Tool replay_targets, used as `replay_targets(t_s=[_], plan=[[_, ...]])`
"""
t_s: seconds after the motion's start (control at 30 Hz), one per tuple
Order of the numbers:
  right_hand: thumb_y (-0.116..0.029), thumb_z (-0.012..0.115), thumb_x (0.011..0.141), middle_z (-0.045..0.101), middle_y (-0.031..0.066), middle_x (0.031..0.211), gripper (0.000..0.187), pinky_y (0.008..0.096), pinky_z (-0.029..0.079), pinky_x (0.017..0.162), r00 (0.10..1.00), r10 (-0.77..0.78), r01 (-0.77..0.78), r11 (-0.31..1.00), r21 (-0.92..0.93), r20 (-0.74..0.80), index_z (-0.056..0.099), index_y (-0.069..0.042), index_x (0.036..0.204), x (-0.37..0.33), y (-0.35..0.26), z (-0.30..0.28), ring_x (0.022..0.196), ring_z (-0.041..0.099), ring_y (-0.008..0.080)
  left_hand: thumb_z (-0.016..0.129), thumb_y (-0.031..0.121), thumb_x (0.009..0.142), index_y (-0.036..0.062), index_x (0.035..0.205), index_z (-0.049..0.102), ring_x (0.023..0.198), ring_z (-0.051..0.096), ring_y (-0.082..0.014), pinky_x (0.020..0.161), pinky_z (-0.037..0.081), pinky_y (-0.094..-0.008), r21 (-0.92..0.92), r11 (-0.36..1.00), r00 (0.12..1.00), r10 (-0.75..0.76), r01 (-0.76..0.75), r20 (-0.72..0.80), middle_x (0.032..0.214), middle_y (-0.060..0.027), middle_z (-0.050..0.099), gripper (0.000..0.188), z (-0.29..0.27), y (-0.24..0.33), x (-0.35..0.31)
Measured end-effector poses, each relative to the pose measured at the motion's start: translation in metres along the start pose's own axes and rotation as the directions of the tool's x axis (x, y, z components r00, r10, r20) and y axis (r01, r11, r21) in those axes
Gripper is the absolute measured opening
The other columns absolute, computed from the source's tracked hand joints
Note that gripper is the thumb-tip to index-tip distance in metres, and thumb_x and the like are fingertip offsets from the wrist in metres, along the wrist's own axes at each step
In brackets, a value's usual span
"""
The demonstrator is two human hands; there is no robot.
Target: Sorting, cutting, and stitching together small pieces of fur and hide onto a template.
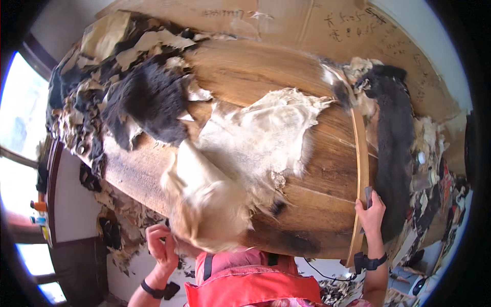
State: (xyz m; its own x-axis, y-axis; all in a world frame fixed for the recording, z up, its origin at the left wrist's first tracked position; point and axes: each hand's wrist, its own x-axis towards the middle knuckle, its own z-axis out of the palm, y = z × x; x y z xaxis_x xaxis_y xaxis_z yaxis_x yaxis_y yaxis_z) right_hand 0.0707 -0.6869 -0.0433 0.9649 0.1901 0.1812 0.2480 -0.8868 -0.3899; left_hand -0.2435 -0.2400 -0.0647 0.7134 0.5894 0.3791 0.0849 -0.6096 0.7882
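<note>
A pale hide with light fur (266, 133) lies spread on the wooden work table (327, 215). Its near left part is folded up, blurred by motion, and hangs toward the front edge. Just left of that fold is my left hand (162, 245), fingers curled and pinched; what they hold, if anything, is hidden. My right hand (372, 215) is closed around a flat grey tool (368, 197), whose kind I cannot make out. It rests against a long, narrow wooden strip (361, 148) lying across the table's right side.
Dark fur pelts (148, 100) and heaped scraps (84, 110) cover the left end. A long dark fur piece (396, 148) lies right of the strip, with more scraps (424, 194) beyond. Cardboard (286, 25) lines the far side. A black cable (332, 278) hangs below the front edge.
</note>
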Motion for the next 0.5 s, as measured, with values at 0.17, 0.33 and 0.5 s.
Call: replay_targets(t_s=[0.17,0.33,0.5], plan=[[-0.021,0.074,0.068,0.064,0.0164,0.087,0.071,0.0366,0.055,0.069,0.879,-0.466,0.437,0.872,0.221,0.103,0.053,-0.001,0.133,0.009,-0.075,0.024,0.074,0.066,0.0293,0.059,0.000,0.076,0.0026,0.104,0.051,0.105,0.053,-0.0292,0.094,0.039,-0.0417,0.146,0.988,0.983,-0.020,0.047,-0.182,0.114,-0.0176,0.054,0.029,-0.002,0.003,-0.029],[-0.024,0.074,0.068,0.065,0.0103,0.082,0.075,0.0387,0.057,0.063,0.637,-0.734,0.670,0.679,0.300,0.237,0.051,-0.007,0.136,0.021,-0.157,0.079,0.067,0.066,0.0261,0.070,0.024,0.079,0.0075,0.128,0.055,0.135,0.039,-0.0361,0.112,0.026,-0.0536,0.423,0.836,0.883,0.145,-0.350,0.446,0.142,-0.0118,0.047,0.054,0.059,0.049,0.064],[-0.026,0.075,0.068,0.068,0.0141,0.089,0.076,0.0380,0.057,0.066,0.536,-0.793,0.727,0.608,0.319,0.290,0.050,-0.009,0.138,0.023,-0.179,0.110,0.071,0.068,0.0296,0.072,0.036,0.079,0.0129,0.131,0.055,0.120,0.048,-0.0296,0.093,0.040,-0.0467,0.556,0.788,0.934,0.067,-0.265,0.351,0.131,-0.0100,0.052,0.059,0.104,0.019,0.096]])
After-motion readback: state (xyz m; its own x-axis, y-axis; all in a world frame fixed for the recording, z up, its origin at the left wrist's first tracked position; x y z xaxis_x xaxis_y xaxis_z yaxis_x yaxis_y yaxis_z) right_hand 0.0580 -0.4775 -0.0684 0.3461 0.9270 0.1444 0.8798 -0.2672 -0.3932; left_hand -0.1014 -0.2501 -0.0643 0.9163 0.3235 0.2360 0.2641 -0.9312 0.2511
